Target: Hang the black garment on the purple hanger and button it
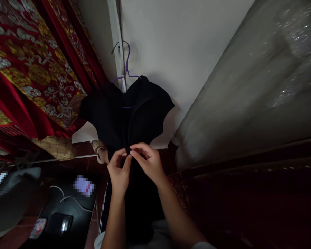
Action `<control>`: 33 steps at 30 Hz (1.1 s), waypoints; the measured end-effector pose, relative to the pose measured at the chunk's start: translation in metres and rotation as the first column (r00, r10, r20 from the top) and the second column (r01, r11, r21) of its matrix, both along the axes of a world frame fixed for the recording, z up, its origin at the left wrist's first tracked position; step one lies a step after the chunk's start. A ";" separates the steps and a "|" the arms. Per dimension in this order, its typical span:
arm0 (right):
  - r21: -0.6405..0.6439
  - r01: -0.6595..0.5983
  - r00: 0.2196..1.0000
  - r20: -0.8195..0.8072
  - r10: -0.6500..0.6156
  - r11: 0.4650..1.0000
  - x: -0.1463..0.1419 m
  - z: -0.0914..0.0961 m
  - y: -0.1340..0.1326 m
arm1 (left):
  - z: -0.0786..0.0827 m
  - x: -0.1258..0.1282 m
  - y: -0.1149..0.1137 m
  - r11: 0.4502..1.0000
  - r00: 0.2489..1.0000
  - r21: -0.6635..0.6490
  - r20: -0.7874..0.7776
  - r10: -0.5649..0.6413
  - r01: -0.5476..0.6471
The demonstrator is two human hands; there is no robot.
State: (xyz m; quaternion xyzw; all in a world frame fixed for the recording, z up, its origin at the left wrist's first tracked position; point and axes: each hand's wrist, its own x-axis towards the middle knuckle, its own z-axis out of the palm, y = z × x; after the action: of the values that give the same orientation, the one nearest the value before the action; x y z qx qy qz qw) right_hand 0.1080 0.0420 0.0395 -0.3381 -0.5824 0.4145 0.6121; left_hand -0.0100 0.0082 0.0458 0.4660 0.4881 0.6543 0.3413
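A black short-sleeved garment (150, 110) hangs by its shoulders on a purple hanger (128, 65). Its neckline and upper front lie open, and the hanger's lower bar shows through the gap. Where the two front edges meet, my left hand (120, 169) pinches the cloth between thumb and fingers. Right beside it, my right hand (149, 162) grips the other side of the front with thumb and fingertips. The two hands nearly touch. Whether a button or a zip sits between the fingertips is too dark to make out.
Red embroidered cloth (49, 69) hangs at the left. A black tabletop (80, 218) at lower left bears a dark phone (59, 223), a white cable (80, 205) and small items. Plastic-wrapped bulk (243, 97) leans at the right. A beige clog (98, 149) stands behind the garment.
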 end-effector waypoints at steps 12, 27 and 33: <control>0.061 0.119 0.982 0.139 -0.127 0.991 0.010 -0.006 -0.002 | -0.002 0.005 0.005 0.994 0.994 -0.031 -0.047 -0.103 0.102; 0.590 0.302 0.843 0.201 -0.499 0.749 0.031 0.124 0.175 | -0.009 0.009 0.000 0.971 0.911 -0.057 -0.337 -0.238 0.232; 0.680 0.136 0.803 0.350 -0.482 0.720 0.041 0.151 0.178 | 0.033 0.002 0.031 0.945 0.820 0.122 -0.538 -0.195 0.305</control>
State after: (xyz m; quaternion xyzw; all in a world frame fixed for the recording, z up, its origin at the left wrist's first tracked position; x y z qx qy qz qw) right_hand 0.1485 0.2200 0.1900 -0.3076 -0.7569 -0.0189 0.5763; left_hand -0.0078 0.0388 0.0793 0.7174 0.4272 0.4995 0.2309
